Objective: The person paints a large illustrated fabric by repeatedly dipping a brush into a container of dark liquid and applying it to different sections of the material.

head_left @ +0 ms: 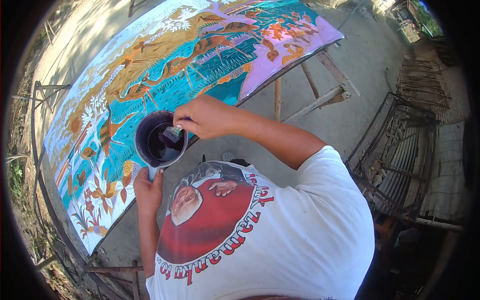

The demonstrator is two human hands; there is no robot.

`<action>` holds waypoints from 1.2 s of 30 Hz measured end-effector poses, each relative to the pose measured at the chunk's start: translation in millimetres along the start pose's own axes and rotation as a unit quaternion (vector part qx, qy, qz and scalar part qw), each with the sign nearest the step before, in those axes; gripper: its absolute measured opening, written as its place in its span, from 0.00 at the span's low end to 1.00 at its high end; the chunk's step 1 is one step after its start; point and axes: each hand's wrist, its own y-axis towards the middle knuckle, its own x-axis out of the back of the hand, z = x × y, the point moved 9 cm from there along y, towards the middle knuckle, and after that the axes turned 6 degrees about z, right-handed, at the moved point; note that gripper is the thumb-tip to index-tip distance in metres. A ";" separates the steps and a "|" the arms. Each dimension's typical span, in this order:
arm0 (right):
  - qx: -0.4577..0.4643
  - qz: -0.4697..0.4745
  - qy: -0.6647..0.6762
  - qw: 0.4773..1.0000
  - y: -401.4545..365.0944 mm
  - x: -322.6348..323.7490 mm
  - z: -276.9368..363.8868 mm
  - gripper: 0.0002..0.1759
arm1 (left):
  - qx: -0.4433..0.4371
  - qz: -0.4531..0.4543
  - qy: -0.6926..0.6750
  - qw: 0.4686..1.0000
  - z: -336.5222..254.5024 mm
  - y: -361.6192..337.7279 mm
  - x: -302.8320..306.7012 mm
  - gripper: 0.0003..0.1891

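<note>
Right hand [205, 117] is curled, thumb and fingertips pinching a small pale dauber [172, 133]; sponge or brush head, cannot tell which. Its lower end sits down inside the cup [142, 131]. The cup is dark-walled and carries deep purple dye [156, 149], with the level seemingly well under the rim. Left hand [148, 192] is closed round the cup's lower part from beneath, bearing it in the air, apparently right above the near edge of the painted cloth [165, 65]. The cloth is stretched flat on a frame [327, 95] that stands on bare ground [350, 45]; orange birds, teal water and a pink corner are already coloured in. Judgement: this is a loading dip, and the care lies in the drip. Take little dye, then press the dauber against the inner wall of the cup to shed the surplus before it clears the rim. A dark purple drop on the orange or teal fields would likely not lift out. Hold the cup level with the wrist quiet. Better to do the dipping just off the cloth edge, over the ground, than above finished colour. The pinch should sit high on the dauber so the fingertips stay out of the dye and leave no prints on the cloth.
</note>
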 end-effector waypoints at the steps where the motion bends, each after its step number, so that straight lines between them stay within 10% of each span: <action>1: -0.028 0.043 -0.060 0.997 1.4 -23.7 2.1 0.12 | -0.010 -0.001 0.013 1.000 -0.5 -0.3 0.8 0.17; 3: -0.053 0.091 -0.118 0.987 -0.9 -50.9 -5.3 0.11 | -0.010 0.008 0.016 1.000 -5.2 -0.7 2.4 0.17; 7: -0.282 0.048 0.278 0.917 -38.9 -50.7 -42.7 0.15 | -0.006 0.009 0.024 1.000 0.0 -6.9 11.6 0.17; 11: -0.254 -0.097 0.441 0.855 -78.0 -16.8 -76.4 0.16 | -0.002 -0.019 0.027 0.999 14.7 -18.2 34.3 0.18; 20: -0.404 -0.282 0.231 0.839 -105.2 30.9 -230.9 0.16 | -0.004 -0.065 0.086 0.994 79.0 -38.1 67.0 0.15; 27: -0.393 -0.149 0.254 0.871 -26.9 -34.6 -208.0 0.15 | 0.085 -0.071 -0.088 0.990 88.6 -51.8 67.2 0.15; 32: -0.362 -0.377 0.154 0.838 -42.1 40.8 -270.1 0.16 | 0.102 -0.088 -0.095 0.986 80.1 -61.9 64.1 0.15; 36: -0.375 -0.345 0.196 0.837 -13.3 12.6 -267.3 0.15 | 0.110 -0.101 -0.119 0.982 81.9 -67.1 59.8 0.14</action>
